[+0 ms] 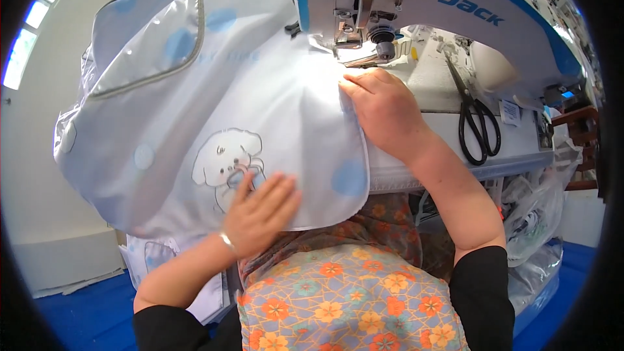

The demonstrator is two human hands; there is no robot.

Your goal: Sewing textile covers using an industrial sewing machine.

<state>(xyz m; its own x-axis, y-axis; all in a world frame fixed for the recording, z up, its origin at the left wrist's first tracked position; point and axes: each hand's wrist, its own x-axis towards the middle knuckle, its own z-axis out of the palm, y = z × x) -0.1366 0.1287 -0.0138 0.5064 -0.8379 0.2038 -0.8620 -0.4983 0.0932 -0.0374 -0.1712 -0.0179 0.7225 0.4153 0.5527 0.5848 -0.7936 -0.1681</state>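
Under needle, right hand (383,107) pins fabric (260,104) edge; left hand (260,211) flat.

Black-handled scissors (478,117) lie on the white bench (520,146), well right of the needle. A clear plastic bag (536,221), perhaps holding scraps, hangs below the bench edge. Blue floor (78,315) shows beneath, pale wall (32,175) at left.
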